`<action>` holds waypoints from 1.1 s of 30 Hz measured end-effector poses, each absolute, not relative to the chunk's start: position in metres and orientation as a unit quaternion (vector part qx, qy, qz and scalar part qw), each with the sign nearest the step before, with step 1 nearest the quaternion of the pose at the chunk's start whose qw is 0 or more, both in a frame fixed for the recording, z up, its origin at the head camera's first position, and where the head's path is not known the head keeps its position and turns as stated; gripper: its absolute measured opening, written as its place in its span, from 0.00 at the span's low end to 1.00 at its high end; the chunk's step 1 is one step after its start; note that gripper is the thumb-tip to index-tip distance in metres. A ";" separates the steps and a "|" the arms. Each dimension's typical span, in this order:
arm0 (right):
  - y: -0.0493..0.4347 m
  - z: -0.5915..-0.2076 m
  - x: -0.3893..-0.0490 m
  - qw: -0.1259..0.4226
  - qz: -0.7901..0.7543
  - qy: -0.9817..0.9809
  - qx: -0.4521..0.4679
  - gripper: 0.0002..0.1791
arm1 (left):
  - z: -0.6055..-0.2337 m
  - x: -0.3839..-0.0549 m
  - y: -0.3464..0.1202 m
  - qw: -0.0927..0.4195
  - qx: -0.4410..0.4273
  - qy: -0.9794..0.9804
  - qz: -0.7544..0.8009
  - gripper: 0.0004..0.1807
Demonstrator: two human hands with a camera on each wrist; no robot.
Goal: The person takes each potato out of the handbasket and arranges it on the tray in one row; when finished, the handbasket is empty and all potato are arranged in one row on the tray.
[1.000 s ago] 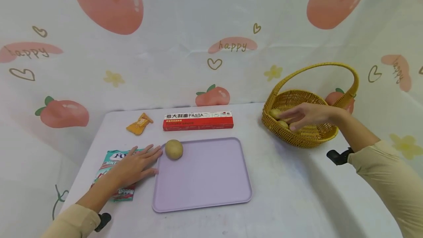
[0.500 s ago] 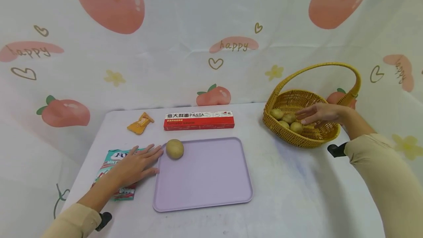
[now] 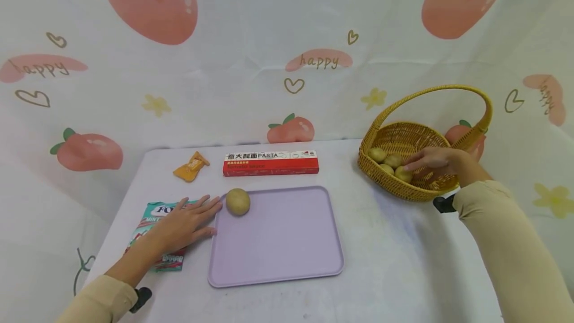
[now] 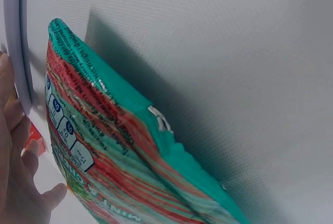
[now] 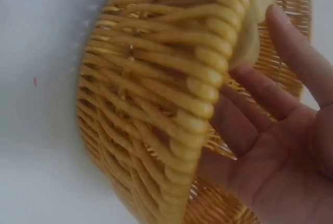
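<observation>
In the head view, my right hand (image 3: 432, 161) reaches into a yellow wicker basket (image 3: 405, 191) at the back right. Its fingertips are right at the nearest potato (image 3: 403, 174), with thumb and forefinger spread about it in the right wrist view; some fingers are partly hidden behind the basket's rim (image 5: 208, 78). Several potatoes lie at the basket's left side. My left hand (image 3: 181, 226) lies flat, fingers straight, over a green and red candy bag (image 3: 168, 263), fingertips at the left edge of a lilac tray (image 3: 278, 243). One potato (image 3: 237, 202) sits in the tray's back left corner.
Behind the tray lies a red and white pasta box (image 3: 271, 163). An orange snack packet (image 3: 191, 166) is to its left. The basket's tall handle (image 3: 439, 87) arches over the right hand's work. A patterned cloth (image 3: 224, 98) hangs behind the table.
My right hand has drawn back right from over the potatoes, uncovering them, then come in lower beside the nearest one. The left hand and tray have stayed put.
</observation>
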State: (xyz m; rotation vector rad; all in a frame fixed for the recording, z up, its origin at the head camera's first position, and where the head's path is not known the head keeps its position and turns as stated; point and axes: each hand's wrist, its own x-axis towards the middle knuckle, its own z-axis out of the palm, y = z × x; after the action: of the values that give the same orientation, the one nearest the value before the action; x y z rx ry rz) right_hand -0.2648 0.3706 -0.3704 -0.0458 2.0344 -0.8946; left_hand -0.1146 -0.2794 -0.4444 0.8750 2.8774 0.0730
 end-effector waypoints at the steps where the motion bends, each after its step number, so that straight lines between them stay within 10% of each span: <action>1: 0.369 -0.371 -0.265 0.443 -0.360 0.821 -0.014 0.42 | -0.444 -0.115 -0.279 0.067 0.291 0.954 0.024 0.39; 33: 0.343 -0.325 -0.254 0.335 -0.347 0.856 -0.187 0.34 | -0.443 -0.115 -0.278 0.069 0.290 0.954 0.024 0.39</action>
State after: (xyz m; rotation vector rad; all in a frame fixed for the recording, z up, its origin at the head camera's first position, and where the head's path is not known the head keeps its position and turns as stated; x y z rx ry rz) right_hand -0.2538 0.3430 -0.3248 -0.4871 2.2336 -0.9063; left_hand -0.1150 -0.2785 -0.4432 0.8737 2.8723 0.0729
